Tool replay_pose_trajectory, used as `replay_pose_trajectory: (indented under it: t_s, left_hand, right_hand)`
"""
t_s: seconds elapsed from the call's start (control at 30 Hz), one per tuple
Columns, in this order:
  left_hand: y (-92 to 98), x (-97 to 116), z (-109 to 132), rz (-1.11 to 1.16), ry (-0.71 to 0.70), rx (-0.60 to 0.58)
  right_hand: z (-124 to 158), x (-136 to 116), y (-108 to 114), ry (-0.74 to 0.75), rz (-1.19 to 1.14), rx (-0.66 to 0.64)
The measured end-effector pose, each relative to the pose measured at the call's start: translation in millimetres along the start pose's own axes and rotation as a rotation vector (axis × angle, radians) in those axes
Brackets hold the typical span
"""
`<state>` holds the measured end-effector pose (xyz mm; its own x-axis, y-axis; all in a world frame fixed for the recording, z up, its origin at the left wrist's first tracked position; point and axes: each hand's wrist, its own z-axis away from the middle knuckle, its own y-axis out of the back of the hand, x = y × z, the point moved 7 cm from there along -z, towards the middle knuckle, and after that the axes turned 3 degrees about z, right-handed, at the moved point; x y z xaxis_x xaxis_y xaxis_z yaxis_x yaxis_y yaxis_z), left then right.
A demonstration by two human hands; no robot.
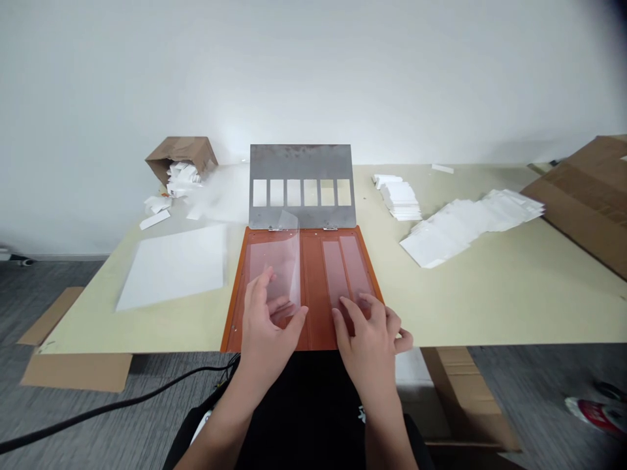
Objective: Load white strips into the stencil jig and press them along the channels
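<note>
In the middle of the frame, your clear film (292,258) stands up from the left half of the orange tray (315,294), its upper end curling near the hinge. Its lower end comes down beside the fingers of your left hand (269,320), just above the gap between fingertips and thumb. Those fingers are spread and bent, with the thumb well apart from the index finger; whether any fingertip grips the film, you can't tell from here (clear plastic hides its edges well).

Your right hand (369,333), right of centre, is over the tray's lower right part, its fingers curled loosely and the thumb and index tips slightly apart. Those tips are near the lower end of the left one of two pale pink strips (337,267), with the film well off to their left.

Above the tray, the grey lid (301,162) with six windows is raised on its hinges. White sheets (176,264) lie to the left, and fanned white cards (470,222) lie right of centre, on the pale yellow table (455,313).
</note>
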<state>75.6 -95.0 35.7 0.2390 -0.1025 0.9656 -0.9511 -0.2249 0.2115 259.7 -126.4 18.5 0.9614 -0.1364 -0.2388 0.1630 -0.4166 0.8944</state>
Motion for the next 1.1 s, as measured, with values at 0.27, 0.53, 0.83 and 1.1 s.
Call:
replay_pose_trajectory:
  t_s: [0.27, 0.53, 0.83, 1.1]
  left_hand:
    - [2.9, 2, 2, -0.044, -0.063, -0.007]
    - [1.8, 7, 4, -0.07, -0.11, -0.013]
    - [-6.9, 5, 7, -0.087, -0.153, -0.1]
    - [-7.0, 4, 10, -0.097, -0.16, -0.077]
  right_hand:
    - [-3, -2, -2, 0.042, 0.039, -0.007]
    - [-3, -1, -5, 0.041, 0.031, -0.006]
    - [-6, -35, 9, 0.062, -0.506, -0.1]
    - [-15, -43, 7, 0.01, -0.564, -0.149]
